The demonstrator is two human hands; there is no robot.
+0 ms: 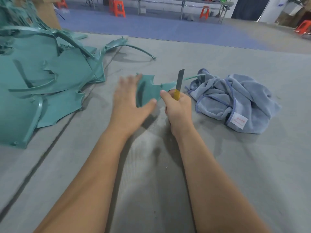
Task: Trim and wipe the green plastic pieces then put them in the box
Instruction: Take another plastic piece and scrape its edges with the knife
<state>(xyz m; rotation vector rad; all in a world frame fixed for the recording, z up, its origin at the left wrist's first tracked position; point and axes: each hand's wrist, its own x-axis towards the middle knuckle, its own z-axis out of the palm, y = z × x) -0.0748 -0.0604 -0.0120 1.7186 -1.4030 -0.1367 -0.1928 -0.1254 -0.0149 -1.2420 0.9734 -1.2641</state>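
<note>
trimming looks in hand: the right hand [178,106] clenches a yellow knife [178,85], blade up, while the left hand [129,101], fingers spread and released, reaches over the green piece [149,90] between both thumbs and must next steady it.

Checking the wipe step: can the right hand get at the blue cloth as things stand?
Probably not yet. The right hand grips the knife, so it has no free fingers. The cloth lies just to its right on the mat, nothing between.
</note>
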